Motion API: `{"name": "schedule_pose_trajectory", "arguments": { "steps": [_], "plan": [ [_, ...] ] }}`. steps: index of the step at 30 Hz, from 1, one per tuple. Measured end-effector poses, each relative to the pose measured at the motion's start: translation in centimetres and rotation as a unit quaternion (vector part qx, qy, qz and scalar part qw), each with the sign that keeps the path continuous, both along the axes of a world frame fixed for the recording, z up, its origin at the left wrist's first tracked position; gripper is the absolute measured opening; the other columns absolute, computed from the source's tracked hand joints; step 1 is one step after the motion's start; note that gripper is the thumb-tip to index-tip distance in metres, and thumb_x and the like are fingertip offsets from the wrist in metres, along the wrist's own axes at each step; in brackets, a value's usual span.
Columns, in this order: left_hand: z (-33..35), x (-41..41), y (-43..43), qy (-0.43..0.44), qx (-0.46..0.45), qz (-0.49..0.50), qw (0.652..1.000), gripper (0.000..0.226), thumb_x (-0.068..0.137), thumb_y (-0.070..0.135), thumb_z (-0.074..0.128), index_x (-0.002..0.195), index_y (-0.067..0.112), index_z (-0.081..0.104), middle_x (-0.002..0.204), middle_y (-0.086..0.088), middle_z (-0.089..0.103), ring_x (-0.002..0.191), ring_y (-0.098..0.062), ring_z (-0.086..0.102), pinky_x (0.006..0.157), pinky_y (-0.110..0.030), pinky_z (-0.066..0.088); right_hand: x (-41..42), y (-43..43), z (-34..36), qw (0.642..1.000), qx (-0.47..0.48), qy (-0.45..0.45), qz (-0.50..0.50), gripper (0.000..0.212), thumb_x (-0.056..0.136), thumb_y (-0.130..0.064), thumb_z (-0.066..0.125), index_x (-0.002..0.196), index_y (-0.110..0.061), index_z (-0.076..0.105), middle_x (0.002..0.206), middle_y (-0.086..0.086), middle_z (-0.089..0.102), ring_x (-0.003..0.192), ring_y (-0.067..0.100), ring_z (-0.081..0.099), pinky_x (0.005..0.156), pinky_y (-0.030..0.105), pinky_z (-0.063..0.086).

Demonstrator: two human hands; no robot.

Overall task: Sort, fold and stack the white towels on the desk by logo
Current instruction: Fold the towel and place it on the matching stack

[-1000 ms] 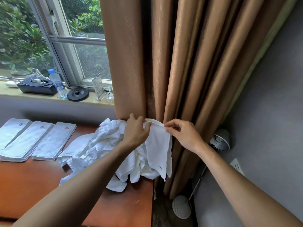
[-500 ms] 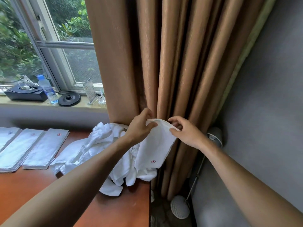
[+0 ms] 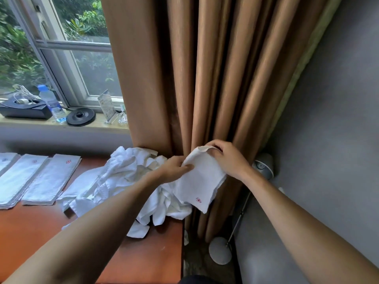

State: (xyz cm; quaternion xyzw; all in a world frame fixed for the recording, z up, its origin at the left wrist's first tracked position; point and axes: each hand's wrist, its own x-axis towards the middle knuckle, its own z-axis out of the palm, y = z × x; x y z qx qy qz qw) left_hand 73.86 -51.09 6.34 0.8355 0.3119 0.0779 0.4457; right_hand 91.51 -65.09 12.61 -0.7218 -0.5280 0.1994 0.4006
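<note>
A white towel [image 3: 200,182] with a small red logo near its lower corner hangs in the air over the desk's right end. My left hand [image 3: 174,170] pinches its left edge and my right hand [image 3: 227,159] grips its top right corner. Below and to the left lies a crumpled pile of white towels [image 3: 114,181] on the brown desk [image 3: 30,224]. Three stacks of folded towels lie side by side at the far left: one with a red logo [image 3: 52,179], one with a fainter red logo [image 3: 19,179], one with a blue logo [image 3: 5,162], cut by the frame edge.
Brown curtains [image 3: 205,78] hang right behind the towel. A windowsill holds a water bottle [image 3: 52,103], a black tray [image 3: 22,109], a black disc [image 3: 81,116] and a card stand [image 3: 107,108]. A floor lamp [image 3: 262,167] stands beside the desk against the grey wall.
Both hands have turned the towel and drawn it taut between them, my left hand dropping lower along its edge. The red logo now faces me at the lower corner. The camera has shifted slightly.
</note>
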Motion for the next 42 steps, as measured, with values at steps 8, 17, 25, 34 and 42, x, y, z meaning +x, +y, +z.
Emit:
{"name": "schedule_pose_trajectory", "arguments": {
  "steps": [8,17,25,34,42],
  "plan": [
    [0.0,3.9,-1.9,-0.088,0.097,-0.028,0.991,0.016,0.097,0.032,0.068,0.088,0.019,0.067,0.075,0.011,0.061,0.067,-0.002,0.056,0.063,-0.029,0.044,3.9,-3.8,-1.8,0.998,-0.018,0.014,-0.058,0.014,0.091,-0.029,0.071,0.101,-0.039,0.068,0.096,-0.023,0.07,0.093,-0.005,0.064,0.075,0.023,0.051],
    [1.2,4.1,-1.8,-0.024,0.194,-0.043,0.98,0.009,0.095,0.041,0.062,0.093,0.033,0.066,0.083,0.016,0.065,0.086,-0.012,0.063,0.07,-0.037,0.05,2.4,-2.1,-3.5,0.998,-0.05,-0.02,-0.015,0.015,0.099,-0.018,0.063,0.108,-0.026,0.072,0.099,-0.019,0.07,0.09,-0.004,0.063,0.075,0.015,0.047],
    [-1.7,0.1,1.1,0.076,0.223,0.007,0.972,0.019,0.095,0.047,0.062,0.082,0.035,0.057,0.078,0.013,0.063,0.083,-0.016,0.062,0.071,-0.038,0.049,4.0,-1.7,-3.9,0.992,-0.075,-0.094,-0.028,0.009,0.097,-0.02,0.057,0.099,-0.021,0.065,0.104,-0.009,0.065,0.097,0.014,0.062,0.084,0.039,0.052],
    [2.0,3.1,-0.4,0.064,0.246,-0.05,0.966,0.017,0.093,0.043,0.06,0.105,0.037,0.07,0.1,0.012,0.069,0.096,-0.015,0.061,0.075,-0.037,0.047,1.3,-0.1,-5.6,0.993,-0.103,0.02,0.056,0.033,0.09,-0.027,0.069,0.122,-0.026,0.064,0.121,-0.008,0.065,0.112,0.005,0.061,0.097,0.029,0.051],
    [2.4,0.8,1.2,0.09,0.186,-0.001,0.978,0.019,0.084,0.04,0.078,0.094,0.026,0.07,0.093,0.007,0.069,0.092,-0.017,0.065,0.079,-0.043,0.056,0.1,0.8,-5.6,0.995,-0.09,-0.012,0.036,0.034,0.102,-0.006,0.045,0.118,-0.021,0.07,0.107,-0.004,0.072,0.101,0.01,0.065,0.084,0.031,0.053]
  ]
}}
